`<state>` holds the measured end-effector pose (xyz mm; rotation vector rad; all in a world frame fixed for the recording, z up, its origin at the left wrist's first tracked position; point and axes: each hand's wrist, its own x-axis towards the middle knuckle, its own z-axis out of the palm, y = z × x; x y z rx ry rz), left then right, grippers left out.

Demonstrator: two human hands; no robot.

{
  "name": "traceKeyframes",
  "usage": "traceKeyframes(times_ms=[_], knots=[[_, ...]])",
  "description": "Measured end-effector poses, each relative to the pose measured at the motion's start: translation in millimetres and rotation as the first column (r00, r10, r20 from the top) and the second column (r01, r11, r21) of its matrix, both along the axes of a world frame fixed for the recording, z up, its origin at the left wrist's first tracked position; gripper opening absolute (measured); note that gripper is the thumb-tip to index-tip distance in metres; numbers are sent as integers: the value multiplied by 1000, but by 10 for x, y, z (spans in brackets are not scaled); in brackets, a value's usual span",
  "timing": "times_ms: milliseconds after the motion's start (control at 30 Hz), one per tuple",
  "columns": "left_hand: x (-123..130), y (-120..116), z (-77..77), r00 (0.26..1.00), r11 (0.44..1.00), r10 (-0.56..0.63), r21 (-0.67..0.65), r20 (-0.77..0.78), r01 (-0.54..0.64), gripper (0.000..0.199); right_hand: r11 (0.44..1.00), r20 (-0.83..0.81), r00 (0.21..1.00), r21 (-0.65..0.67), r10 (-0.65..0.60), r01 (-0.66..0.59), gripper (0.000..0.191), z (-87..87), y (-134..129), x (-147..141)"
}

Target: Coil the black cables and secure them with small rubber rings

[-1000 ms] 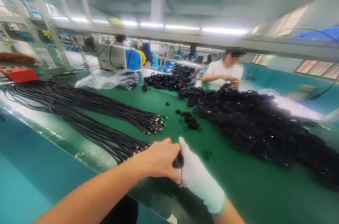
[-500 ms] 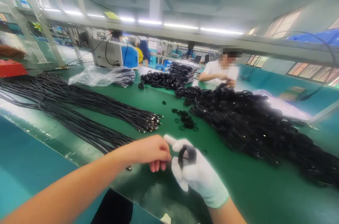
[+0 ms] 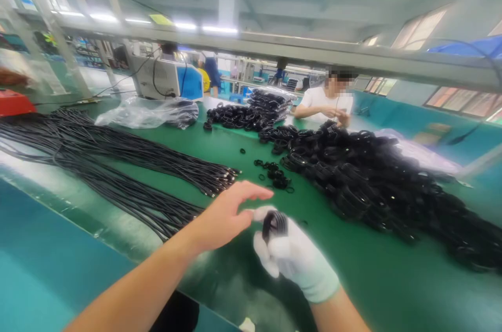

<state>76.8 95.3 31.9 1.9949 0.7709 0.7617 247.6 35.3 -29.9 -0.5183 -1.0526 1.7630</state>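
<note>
My right hand, in a white glove, grips a small coil of black cable wound round near its fingers. My bare left hand is just left of it, with the index finger stretched out and the thumb apart; nothing shows in it. Its thumb tip comes close to the gloved fingers; whether they touch I cannot tell. Beyond my fingertips lies a small cluster of black rings on the green table mat. Long straight black cables with metal ends lie to the left, partly behind my left hand.
A large heap of coiled black cables covers the right side. Farther back are a clear plastic bag, a blue and grey machine and stacked bagged coils. Across the table a co-worker handles something small.
My left hand has opened from bent fingers and moved slightly up, its index finger now extended toward the rings. The right hand keeps the coil at nearly the same place.
</note>
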Motion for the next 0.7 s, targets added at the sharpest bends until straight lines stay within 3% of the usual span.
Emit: traceKeyframes(times_ms=[100, 167, 267, 367, 433, 567, 700], knots=[[-3, -13, 46, 983, 981, -144, 114, -112, 157, 52, 998, 70, 997, -56, 39, -35, 34, 7, 2, -19], [44, -38, 3, 976, 969, -99, 206, -192, 139, 47, 994, 132, 990, -97, 55, -42, 16, -6, 8, -48], [125, -89, -148, 975, 952, 62, 306, -215, 7, 38, 992, 110, 993, -127, 43, -29, 26, -59, 23, -82], [151, -117, -286, 971, 952, 171, 281, -168, -119, 37, 961, -66, 998, -274, 23, -40, 41, -108, 38, -94], [143, -109, -327, 965, 954, 211, 247, -159, -168, 35, 931, -179, 983, -351, 43, -105, 36, -119, 41, -94], [120, -58, -322, 969, 968, 202, 179, -140, -175, 30, 941, -284, 955, -293, 84, -170, 21, -108, 25, -92], [102, -33, -307, 977, 976, 191, 121, -95, -179, 27, 942, -292, 950, -275, 108, -191, 39, -111, 23, -122]])
